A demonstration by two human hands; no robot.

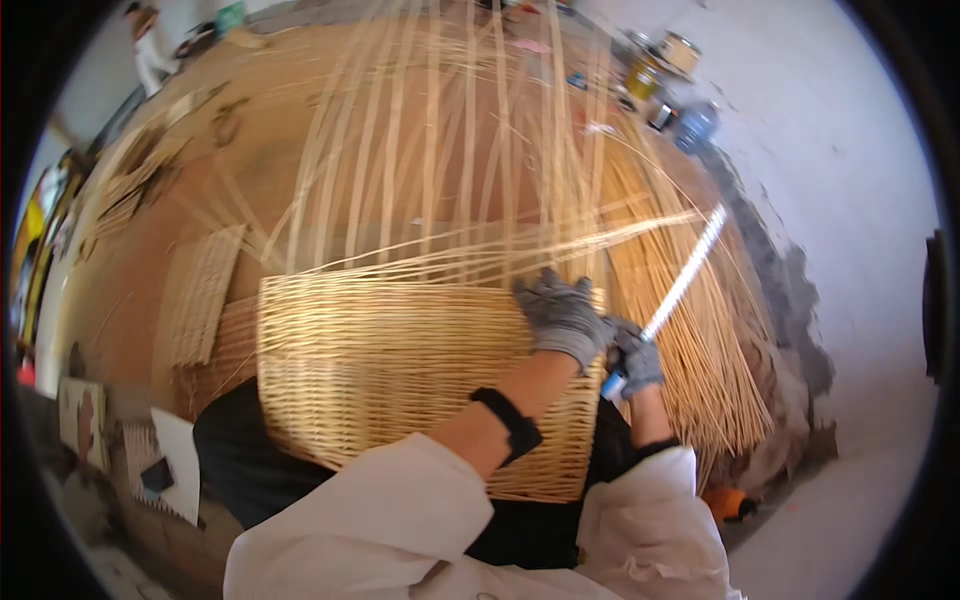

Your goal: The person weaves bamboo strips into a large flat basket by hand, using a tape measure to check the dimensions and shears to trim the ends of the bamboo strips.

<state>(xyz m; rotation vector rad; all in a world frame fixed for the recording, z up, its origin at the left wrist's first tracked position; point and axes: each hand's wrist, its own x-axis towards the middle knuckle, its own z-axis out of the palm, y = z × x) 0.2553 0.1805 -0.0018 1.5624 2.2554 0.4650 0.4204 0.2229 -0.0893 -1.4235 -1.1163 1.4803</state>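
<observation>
A rectangular wicker basket [400, 350] of pale woven strips leans against my lap, its weave facing up. Long unwoven stakes [390, 150] stretch from its top edge toward the far side, with loose weaving strands [440, 262] across their base. My left hand [562, 318], in a grey glove, lies on the basket's upper right corner with its fingers spread over the edge. Just beyond the right side, my gloved right hand [637, 360] is closed around a long, shiny metal bar [685, 270] with a blue end [612, 385]. The bar slants up to the right; its exact kind is unclear.
Bundled thin canes [690, 370] lie along my right, near the white wall [860, 250]. A blue water jug [696, 127] and cans stand at far right. Slatted woven pieces [208, 290] lie at left. An orange object [728, 503] is low right. Another person [150, 50] stands far left.
</observation>
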